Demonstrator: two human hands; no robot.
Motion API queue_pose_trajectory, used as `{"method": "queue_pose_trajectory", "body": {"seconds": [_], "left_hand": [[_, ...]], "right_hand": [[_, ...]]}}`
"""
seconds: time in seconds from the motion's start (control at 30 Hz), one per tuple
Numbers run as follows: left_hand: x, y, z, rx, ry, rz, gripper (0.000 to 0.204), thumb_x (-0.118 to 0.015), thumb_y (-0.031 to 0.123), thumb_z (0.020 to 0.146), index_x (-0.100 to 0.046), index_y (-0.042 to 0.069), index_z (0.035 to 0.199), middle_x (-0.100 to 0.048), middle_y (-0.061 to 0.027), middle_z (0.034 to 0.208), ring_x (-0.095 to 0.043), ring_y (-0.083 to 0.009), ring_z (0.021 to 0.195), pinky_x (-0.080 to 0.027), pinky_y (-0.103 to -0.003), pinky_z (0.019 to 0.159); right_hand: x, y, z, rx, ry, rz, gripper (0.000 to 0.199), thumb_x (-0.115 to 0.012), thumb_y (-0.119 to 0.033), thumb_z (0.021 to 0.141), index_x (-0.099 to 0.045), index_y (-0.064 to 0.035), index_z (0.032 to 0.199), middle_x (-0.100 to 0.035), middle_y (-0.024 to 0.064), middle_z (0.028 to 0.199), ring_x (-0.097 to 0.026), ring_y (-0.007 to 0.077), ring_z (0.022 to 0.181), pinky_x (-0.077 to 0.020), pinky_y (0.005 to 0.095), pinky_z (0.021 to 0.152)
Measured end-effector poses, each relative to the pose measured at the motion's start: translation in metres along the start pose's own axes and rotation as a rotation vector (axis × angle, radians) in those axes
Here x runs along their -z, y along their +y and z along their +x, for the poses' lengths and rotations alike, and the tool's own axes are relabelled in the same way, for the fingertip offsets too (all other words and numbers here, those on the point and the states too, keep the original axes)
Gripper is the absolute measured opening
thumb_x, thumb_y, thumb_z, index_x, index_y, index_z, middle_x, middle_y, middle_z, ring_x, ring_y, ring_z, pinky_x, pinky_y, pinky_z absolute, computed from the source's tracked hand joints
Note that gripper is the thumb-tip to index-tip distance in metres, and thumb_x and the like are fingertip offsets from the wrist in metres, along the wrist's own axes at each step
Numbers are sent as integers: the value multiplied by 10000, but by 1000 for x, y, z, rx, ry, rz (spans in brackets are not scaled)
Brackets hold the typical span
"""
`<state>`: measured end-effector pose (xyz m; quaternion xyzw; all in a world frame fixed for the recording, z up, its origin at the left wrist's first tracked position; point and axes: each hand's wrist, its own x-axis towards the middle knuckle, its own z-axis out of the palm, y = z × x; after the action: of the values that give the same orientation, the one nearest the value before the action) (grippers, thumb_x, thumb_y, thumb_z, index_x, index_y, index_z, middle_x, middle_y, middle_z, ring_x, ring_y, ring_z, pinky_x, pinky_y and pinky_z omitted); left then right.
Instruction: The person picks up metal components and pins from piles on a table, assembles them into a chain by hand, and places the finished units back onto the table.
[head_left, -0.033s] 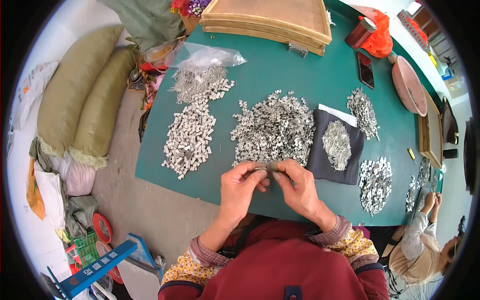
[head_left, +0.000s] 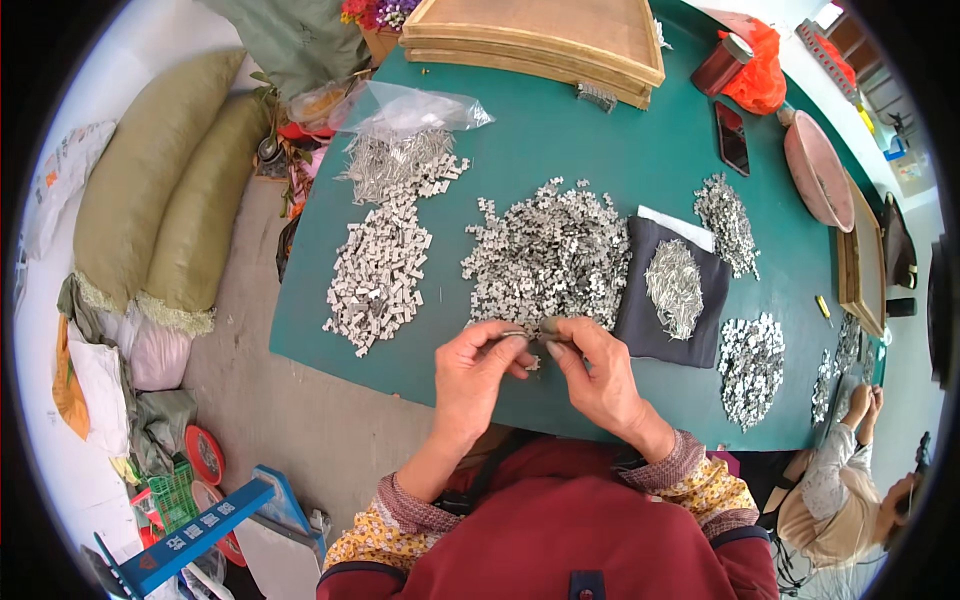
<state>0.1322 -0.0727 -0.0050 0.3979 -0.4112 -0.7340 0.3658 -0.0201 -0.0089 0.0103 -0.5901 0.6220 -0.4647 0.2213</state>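
So we're working in a room with a grey floor [head_left: 240,350], and a big green table [head_left: 580,140] is filling most of the head view, the only one we're getting. Our left hand [head_left: 468,375] is pinching a small metal piece [head_left: 514,335] between thumb and forefinger, over the table right in front of our body. Our right hand [head_left: 598,378] is meeting it tip to tip, but we're not making out whether those fingers are gripping it too. Another grey bit [head_left: 533,363] is showing just below the fingertips; can't tell what it's joined to.

Doing it well? We're figuring the left pinch should be the steady one, with the right doing the fine fiddling. Light pressure, since little parts like these are probably slipping easily.

Room-wise, the main heap [head_left: 545,255] is sitting just beyond our fingers, so forward is tight. On the right, a dark cloth [head_left: 640,335] is lying close by, with a pin pile [head_left: 675,290] on it. More space is opening toward the left heap [head_left: 378,275]. The near table edge is running under our wrists, so we're risking drops there.
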Motion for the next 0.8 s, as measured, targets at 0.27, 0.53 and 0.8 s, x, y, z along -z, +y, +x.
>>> {"method": "queue_pose_trajectory", "body": {"seconds": [0.27,0.53,0.8], "left_hand": [[35,7,-5,71,63,-74,121,-599,22,921,-623,-53,1014,-681,-136,842,-668,-190,669,-554,-278,571],[37,3,-10,113,3,-136,100,-584,40,936,-594,-36,1000,-687,-154,862,-680,-204,670,-557,-296,557],[34,0,-11,131,-46,-224,126,-582,5,923,-576,-44,1039,-681,-163,890,-684,-223,715,-571,-311,597]], "right_hand": [[-4,2,-11,244,-243,-452,213,-671,-6,756,-625,-22,964,-563,96,845,-561,273,762,-451,389,695],[-6,4,-3,339,-336,-555,196,-640,-72,781,-582,-26,962,-493,89,850,-513,259,807,-395,381,707],[0,3,-9,261,-331,-443,184,-631,-54,760,-585,-46,938,-481,80,839,-502,253,787,-384,381,720]]}}
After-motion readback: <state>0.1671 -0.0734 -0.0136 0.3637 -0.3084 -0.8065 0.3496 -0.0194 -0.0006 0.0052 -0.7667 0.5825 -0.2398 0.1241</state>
